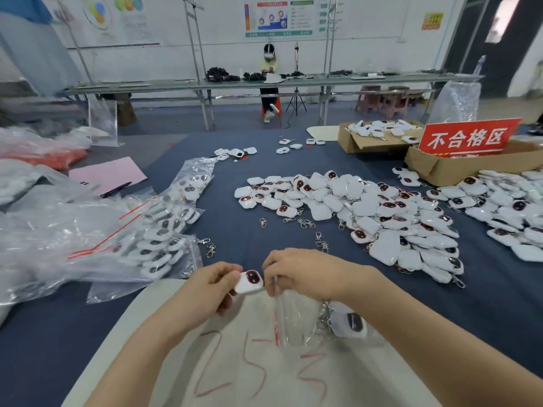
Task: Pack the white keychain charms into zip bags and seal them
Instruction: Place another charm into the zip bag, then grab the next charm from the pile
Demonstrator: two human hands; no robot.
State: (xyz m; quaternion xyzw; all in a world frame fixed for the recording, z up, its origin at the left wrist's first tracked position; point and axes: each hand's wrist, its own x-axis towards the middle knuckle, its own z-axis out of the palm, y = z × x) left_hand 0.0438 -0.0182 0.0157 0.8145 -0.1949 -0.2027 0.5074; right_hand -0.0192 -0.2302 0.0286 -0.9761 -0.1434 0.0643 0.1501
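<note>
My left hand (pixel 210 287) pinches a white keychain charm (pixel 249 282) with a dark red-rimmed face, held just above a white board. My right hand (pixel 305 274) pinches the red-striped mouth of a clear zip bag (pixel 289 321) right beside the charm. The bag hangs down under my right wrist. Another charm (pixel 349 323) with a metal chain lies under my right forearm; whether it is inside the bag is unclear. A large pile of loose white charms (pixel 367 212) covers the blue table to the right.
Filled zip bags (pixel 158 230) heap up at the left. A white board (pixel 258 374) with red writing lies in front of me. Cardboard boxes (pixel 458 168) and a red sign (pixel 467 139) stand at the back right. Loose metal clasps (pixel 320 242) lie mid-table. A person sits at a far bench.
</note>
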